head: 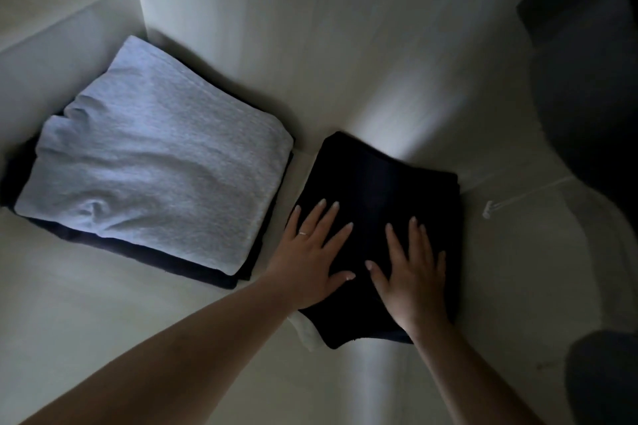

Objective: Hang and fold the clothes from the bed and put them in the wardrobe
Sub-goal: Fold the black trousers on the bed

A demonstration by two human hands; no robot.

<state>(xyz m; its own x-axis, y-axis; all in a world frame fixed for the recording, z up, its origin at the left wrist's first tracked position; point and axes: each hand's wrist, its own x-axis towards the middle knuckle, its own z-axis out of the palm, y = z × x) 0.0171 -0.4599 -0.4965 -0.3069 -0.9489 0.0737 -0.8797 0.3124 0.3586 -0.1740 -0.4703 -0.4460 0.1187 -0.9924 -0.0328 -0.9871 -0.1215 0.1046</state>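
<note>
The folded dark garment [376, 217] lies flat on the pale wardrobe shelf [397, 62], toward its near edge, with a sliver of white fabric [305, 331] showing from under its near left corner. Both hands lie on top of it with fingers straight and spread: the left hand [310, 262] presses its near left part, and the right hand [412, 272] lies flat just beside it on the near right part; neither grips anything. The cloth looks soft, light and limp, so it would likely sag and unfold if pinched at one corner; sliding flat palms under the near edge, or pushing it along the shelf, seems the safer hold. To the left, near but apart, a folded grey garment [155, 162] tops a dark folded pile [207, 272] that sits against the shelf's left side wall [69, 55].
</note>
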